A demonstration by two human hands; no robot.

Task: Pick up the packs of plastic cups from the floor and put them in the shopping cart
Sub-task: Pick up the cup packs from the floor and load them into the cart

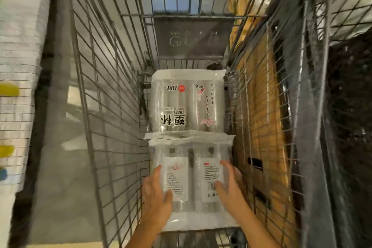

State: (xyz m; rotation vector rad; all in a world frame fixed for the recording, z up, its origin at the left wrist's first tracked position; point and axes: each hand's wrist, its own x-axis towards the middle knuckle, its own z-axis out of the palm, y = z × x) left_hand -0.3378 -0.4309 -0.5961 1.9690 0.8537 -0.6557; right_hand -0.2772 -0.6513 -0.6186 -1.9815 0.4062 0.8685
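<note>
I look down into a wire shopping cart (104, 94). A clear pack of plastic cups (187, 102) with black lettering lies on the cart's bottom at the far end. A second pack of plastic cups (191, 179) with white labels lies just in front of it, nearer to me. My left hand (157, 193) grips this near pack on its left side, thumb on top. On the pack's right side rests my right hand (229, 185), fingers spread over the wrap. Both packs touch end to end.
The cart's wire walls rise close on both sides, with a grey plate (193, 36) at the far end. Brown cardboard boxes (263, 119) stand beyond the right wall. Grey floor (60, 147) and a white shelf unit (18, 66) lie to the left.
</note>
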